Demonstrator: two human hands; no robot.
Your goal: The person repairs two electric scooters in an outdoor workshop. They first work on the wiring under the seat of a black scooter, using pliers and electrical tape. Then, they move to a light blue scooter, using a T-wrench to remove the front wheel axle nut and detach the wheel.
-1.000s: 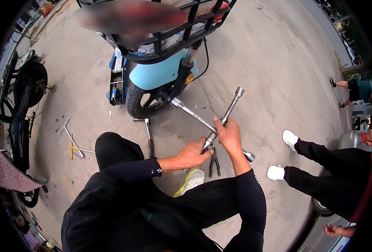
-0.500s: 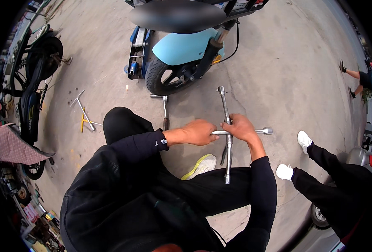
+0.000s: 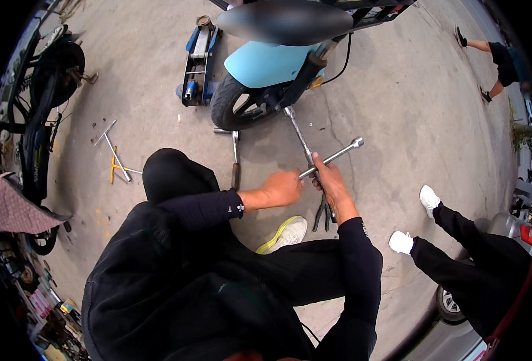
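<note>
Wrench point(image 3: 305, 150), cross-shaped, likely heavy, stiff, slick, best held at centre and shaft: left hand point(image 3: 283, 189) has fingers closed round its 8-o'clock shaft, right hand point(image 3: 332, 183) fingers curled about its centre.

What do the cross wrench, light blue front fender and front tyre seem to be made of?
The cross wrench: most likely steel, chrome-like, judging by its silvery shine. The light blue front fender: probably plastic with a smooth finish, given its even colour, though painted metal is possible. The front tyre: almost certainly rubber, matt black, with tread texture showing.
</note>
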